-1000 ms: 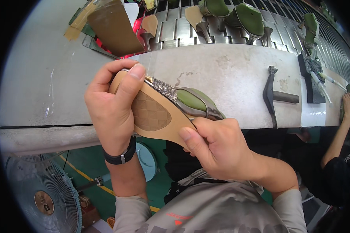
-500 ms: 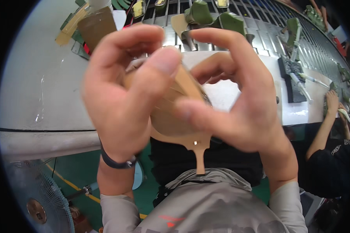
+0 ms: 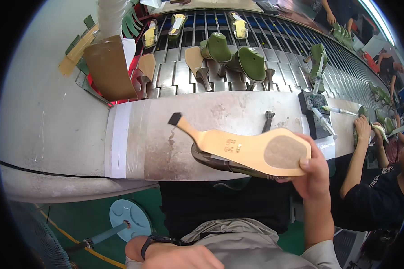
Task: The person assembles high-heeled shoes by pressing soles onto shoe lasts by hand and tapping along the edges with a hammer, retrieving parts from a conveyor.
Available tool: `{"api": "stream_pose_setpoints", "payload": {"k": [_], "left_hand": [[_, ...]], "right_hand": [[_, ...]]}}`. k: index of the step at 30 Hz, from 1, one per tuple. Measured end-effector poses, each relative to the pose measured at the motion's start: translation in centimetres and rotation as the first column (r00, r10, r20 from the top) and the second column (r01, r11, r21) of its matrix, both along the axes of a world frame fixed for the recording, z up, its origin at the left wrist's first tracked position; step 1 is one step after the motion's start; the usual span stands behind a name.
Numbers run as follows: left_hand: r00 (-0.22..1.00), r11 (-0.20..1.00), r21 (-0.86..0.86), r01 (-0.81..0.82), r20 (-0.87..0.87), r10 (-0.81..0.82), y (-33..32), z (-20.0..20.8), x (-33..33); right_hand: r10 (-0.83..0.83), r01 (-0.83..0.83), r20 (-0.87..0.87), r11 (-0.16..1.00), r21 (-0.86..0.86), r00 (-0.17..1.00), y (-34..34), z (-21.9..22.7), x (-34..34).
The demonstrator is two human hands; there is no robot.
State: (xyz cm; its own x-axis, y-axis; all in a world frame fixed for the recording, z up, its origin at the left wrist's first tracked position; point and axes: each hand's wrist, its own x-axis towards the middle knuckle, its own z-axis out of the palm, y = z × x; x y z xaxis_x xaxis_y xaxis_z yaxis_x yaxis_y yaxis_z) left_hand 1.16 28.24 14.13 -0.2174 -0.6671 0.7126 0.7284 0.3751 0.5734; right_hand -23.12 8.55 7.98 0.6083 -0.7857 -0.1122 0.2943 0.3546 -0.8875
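A high-heeled shoe (image 3: 238, 150) lies sideways in the air over the near edge of the bench, its tan sole facing up and its dark-tipped heel to the left. My right hand (image 3: 316, 172) grips it by the toe end, thumb pressed on the sole by a greyish oval patch. The dark upper shows only as a strip below the sole. Low in the picture, against my body, is my left hand (image 3: 184, 259); its fingers are blurred and partly cut off. Behind the shoe, a metal tool with a rounded head (image 3: 269, 117) lies on the bench.
Beyond the bench (image 3: 179, 107), a slatted metal conveyor (image 3: 170, 80) carries green shoes (image 3: 251, 62) and tan heeled soles (image 3: 194, 58). Syringes (image 3: 323, 121) stick in a black block (image 3: 306, 105). A brown flap (image 3: 107, 67) hangs left. A co-worker's hands (image 3: 362, 127) work at the right.
Both hands were raised around the shoe close to the camera. The left has dropped to my body; the right has carried the shoe lower and turned its heel leftward.
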Motion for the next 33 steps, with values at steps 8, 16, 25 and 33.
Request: {"api": "stream_pose_setpoints", "payload": {"k": [8,16,25,33], "left_hand": [[0.31,0.359,-0.05,-0.932,0.401,0.862,0.2,-6.7,2.9],[0.377,0.298,0.231,-0.926,0.58,0.722,-8.8,-11.5,9.5],[0.392,0.464,0.032,-0.885,0.586,0.709,-9.7,-11.7,8.7],[0.498,0.539,0.101,-0.836,0.555,0.667,-9.1,-13.1,10.8]], "right_hand": [[-0.177,0.13,0.193,0.963,0.236,0.965,7.7,-4.6,-0.6],[0.017,-0.361,-0.476,0.677,-0.641,0.879,6.6,-4.8,3.2],[-0.028,-0.264,-0.286,0.309,-0.914,0.958,2.5,4.1,14.3],[-0.24,-0.073,-0.044,-0.115,-0.991,0.97,5.3,1.0,14.8]]}}
